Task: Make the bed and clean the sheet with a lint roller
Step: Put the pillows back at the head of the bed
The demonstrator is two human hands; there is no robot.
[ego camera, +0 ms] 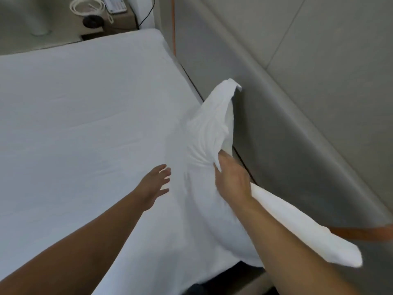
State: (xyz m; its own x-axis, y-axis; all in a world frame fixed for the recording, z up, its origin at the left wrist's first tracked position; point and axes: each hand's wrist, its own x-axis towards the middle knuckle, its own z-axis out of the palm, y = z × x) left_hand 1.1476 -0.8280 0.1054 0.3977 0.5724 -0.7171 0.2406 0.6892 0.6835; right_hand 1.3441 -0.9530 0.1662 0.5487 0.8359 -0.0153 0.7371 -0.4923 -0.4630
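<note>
Two hands over sheet [85, 124], right grip [231, 177] apparently clutching its raised corner, left [156, 184] spread.

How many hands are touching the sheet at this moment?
1. The right hand grips a raised fold of the sheet by the headboard. The left hand hovers open; contact is not evident.

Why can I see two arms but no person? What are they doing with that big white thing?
The camera sits on the person's head and looks down, so you see only their own arms. The big white thing is a bed sheet spread over a bed beside a grey padded wall. The right hand grips a bunched-up edge of the sheet and lifts it. The left hand is open, fingers spread, just above the sheet. Far away, a small table holds a phone and a coiled white cord.
</note>
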